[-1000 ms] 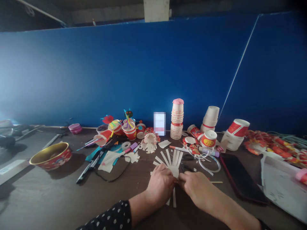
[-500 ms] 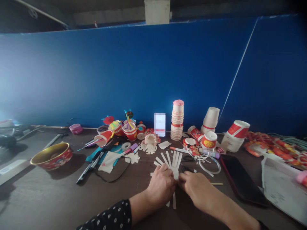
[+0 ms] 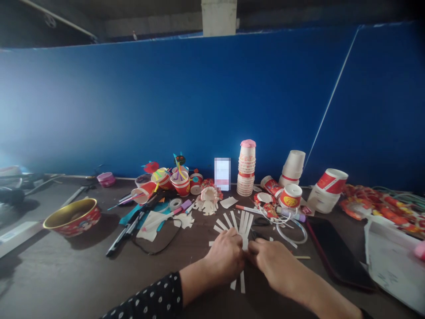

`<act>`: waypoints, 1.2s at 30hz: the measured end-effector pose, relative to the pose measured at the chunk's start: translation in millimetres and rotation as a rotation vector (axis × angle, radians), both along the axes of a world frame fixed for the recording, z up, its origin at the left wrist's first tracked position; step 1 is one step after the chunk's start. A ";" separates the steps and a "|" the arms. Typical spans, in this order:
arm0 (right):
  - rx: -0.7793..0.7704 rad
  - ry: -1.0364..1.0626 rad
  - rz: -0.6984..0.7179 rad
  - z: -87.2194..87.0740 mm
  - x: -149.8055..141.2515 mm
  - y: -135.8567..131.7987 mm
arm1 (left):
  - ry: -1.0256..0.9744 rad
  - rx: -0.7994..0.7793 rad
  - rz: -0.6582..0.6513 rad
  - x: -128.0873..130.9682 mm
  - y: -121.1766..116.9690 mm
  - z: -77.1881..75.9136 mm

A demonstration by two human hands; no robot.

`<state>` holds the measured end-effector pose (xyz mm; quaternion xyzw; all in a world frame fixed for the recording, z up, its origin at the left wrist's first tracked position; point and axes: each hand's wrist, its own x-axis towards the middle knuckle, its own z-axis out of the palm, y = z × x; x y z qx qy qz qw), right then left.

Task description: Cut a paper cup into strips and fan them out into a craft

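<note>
A white paper piece [image 3: 246, 221], cut into long strips that fan outward like rays, lies on the dark table between my hands. My left hand [image 3: 227, 252] is closed over its left part, with the knuckles up and the fingertips hidden. From the right, my right hand [image 3: 268, 259] meets the paper's middle with curled fingers pinching its edge. More strips [image 3: 242, 281] stick out below the hands, toward me. Just beyond my right fingers lies a black looped object [image 3: 261, 221], perhaps scissors handles.
A tall paper cup stack [image 3: 246, 173] stands at the back. Beside my right forearm lie a large dark phone [image 3: 335, 250] and a clear tube coil [image 3: 300, 232]. Leftward are a red-gold bowl [image 3: 73, 219], a black folded stand [image 3: 124, 235] and decorated cups [image 3: 181, 182]. A blue partition [image 3: 166, 102] rises behind.
The whole view has shifted very slightly. Both hands stay closed at the strip-cut paper, with only tiny finger movement.
</note>
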<state>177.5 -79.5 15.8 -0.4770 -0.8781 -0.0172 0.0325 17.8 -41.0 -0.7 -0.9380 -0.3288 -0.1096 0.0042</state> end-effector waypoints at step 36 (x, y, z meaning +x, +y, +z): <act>-0.044 -0.046 0.073 4.4 2.6 0.5 | -0.507 -0.080 -0.067 -2.5 10.3 -23.6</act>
